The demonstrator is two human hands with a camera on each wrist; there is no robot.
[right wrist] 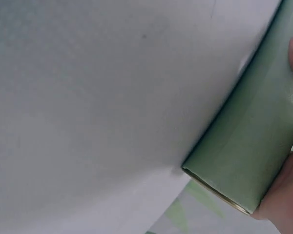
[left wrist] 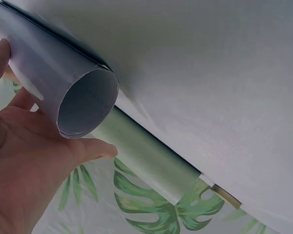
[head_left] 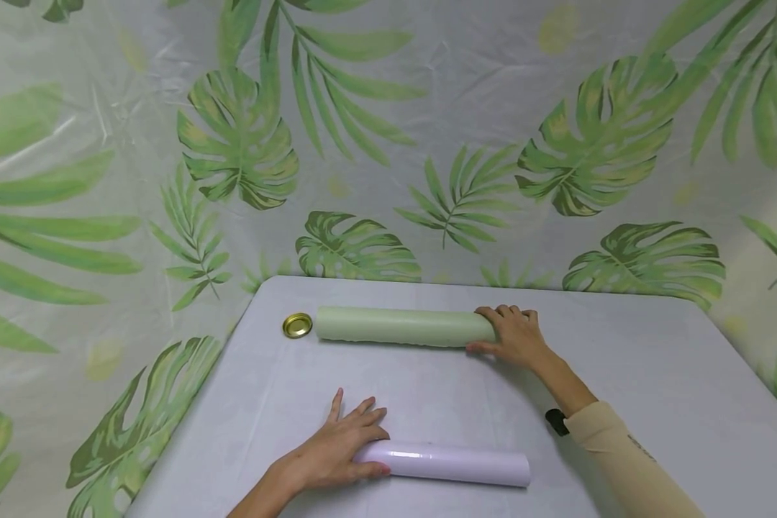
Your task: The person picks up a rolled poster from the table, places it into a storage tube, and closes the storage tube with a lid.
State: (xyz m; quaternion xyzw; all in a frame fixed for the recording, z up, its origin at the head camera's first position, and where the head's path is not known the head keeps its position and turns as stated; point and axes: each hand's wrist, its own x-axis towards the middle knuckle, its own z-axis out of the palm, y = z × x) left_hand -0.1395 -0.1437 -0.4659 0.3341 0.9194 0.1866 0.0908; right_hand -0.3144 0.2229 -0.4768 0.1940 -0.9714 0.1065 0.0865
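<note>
1. You are resting your left hand [head_left: 337, 450] on the near roll, a glossy white rolled sheet of paper [head_left: 450, 462] lying across the table [head_left: 654, 374]. Your fingers are lying nearly straight over its left end, with the thumb along its near side; this looks like a steadying press that keeps the roll from rolling away, rather than a lift.

2. You are closing your right hand [head_left: 514, 334] around the right end of the far roll, a long pale green tube of rolled sheet [head_left: 401, 326]. The fingers are curling over the top and the thumb is tucking under the near side, so the hand is clamped on it. The tube is lying flat on the table, stretching away to the left of that hand.

3. Just beyond the green tube's far end, a small round gold metal lid [head_left: 297, 325] is sitting flat on the table, close to the tube; whether they touch I cannot tell.

4. A leaf-printed plastic curtain [head_left: 427, 144] is hanging behind and beside the table.

5. The left wrist view is showing the white roll's open hollow end [left wrist: 85, 102]. Your right palm is covering the green tube's right end in the head view. A small black object [head_left: 556, 421] at your right sleeve cuff is too small to identify.
</note>
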